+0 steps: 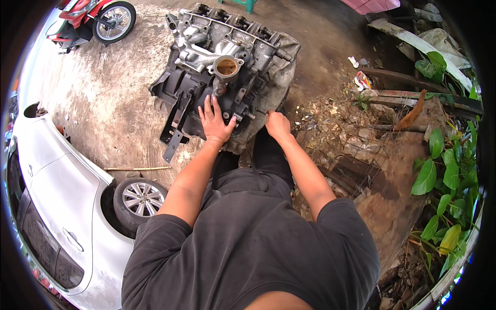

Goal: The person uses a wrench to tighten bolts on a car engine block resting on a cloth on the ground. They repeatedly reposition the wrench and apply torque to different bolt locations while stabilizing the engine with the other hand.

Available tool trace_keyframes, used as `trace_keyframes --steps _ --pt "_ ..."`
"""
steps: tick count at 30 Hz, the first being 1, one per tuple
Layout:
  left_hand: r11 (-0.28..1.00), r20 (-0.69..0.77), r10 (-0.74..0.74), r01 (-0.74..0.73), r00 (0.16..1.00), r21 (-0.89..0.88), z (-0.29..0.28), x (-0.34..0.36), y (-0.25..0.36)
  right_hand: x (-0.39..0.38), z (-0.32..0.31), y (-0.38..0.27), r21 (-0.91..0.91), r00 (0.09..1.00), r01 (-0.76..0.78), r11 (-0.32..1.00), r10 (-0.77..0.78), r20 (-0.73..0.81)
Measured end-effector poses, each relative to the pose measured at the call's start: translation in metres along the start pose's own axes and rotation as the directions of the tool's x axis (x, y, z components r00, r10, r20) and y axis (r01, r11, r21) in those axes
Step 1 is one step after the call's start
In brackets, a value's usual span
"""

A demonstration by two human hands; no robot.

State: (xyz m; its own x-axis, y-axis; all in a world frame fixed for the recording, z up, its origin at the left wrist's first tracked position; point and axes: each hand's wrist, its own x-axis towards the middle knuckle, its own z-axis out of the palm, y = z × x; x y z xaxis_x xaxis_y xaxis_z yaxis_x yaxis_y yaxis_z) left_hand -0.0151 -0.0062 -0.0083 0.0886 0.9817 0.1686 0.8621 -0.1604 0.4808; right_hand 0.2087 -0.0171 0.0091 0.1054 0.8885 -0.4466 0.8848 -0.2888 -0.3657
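Observation:
A car engine (201,77) stands in front of me, its dark lower side toward my body. On its upper side are a silver metal manifold (199,54) and a round flanged opening (226,66) with a brownish inside. My left hand (214,124) rests on the dark near side of the engine, fingers spread, holding nothing. Beside the engine's near right edge, my right hand (278,125) is closed. A thin dark piece shows at its fingers, close to a short metal stub on the engine; I cannot make out its kind. A grey cloth-like sheet (281,77) lies along the engine's right side.
To the left are a silver car body (67,186) and a wheel (140,200). A red motorcycle (85,20) stands at the far left. On the right lie rubble (336,121), wooden boards (408,98) and leafy plants (444,175). A thin stick (137,168) lies on the ground.

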Motion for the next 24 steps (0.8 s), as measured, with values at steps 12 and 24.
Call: trace_keyframes --steps 12,24 --pt "1.0 0.008 0.0 0.0 1.0 -0.008 0.002 -0.001 -0.002 0.002 0.025 -0.037 0.062 0.996 -0.045 0.997 0.049 -0.072" --pt "1.0 0.005 0.008 -0.008 1.0 -0.002 0.001 0.0 -0.002 0.0 0.027 -0.061 0.039 0.991 -0.121 0.992 0.124 -0.055"
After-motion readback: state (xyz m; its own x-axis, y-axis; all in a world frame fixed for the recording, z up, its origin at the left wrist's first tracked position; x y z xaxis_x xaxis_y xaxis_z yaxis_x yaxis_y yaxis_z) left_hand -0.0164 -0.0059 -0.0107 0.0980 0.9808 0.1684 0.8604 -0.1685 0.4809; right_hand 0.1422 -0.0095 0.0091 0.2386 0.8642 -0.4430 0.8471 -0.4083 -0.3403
